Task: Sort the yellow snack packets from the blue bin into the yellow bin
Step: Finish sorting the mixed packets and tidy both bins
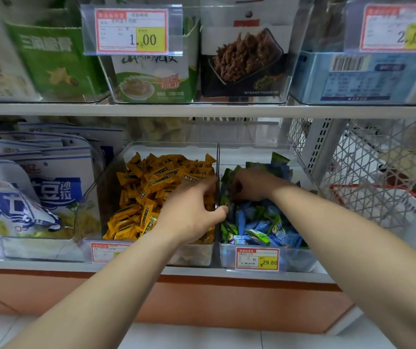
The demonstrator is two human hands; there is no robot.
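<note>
The yellow bin point(89, 197) is a clear tub heaped with yellow snack packets point(149, 187). Right beside it, the blue bin point(300, 260) holds blue and green packets point(264, 222). No yellow packet shows among them. My left hand point(189, 212) hovers over the right side of the yellow bin. Its fingers stretch toward the divider, its thumb reaches the blue bin's edge, and I see nothing in it. My right hand point(251, 183) is down in the back of the blue bin, fingers curled into the pile. Whatever they hold is hidden.
Both bins stand on a low white shelf with price tags point(257, 259) on their fronts. Blue-and-white snack bags point(38, 187) fill the left. A white wire mesh basket point(368, 172) is at the right. An upper shelf point(201, 109) with boxed snacks hangs close overhead.
</note>
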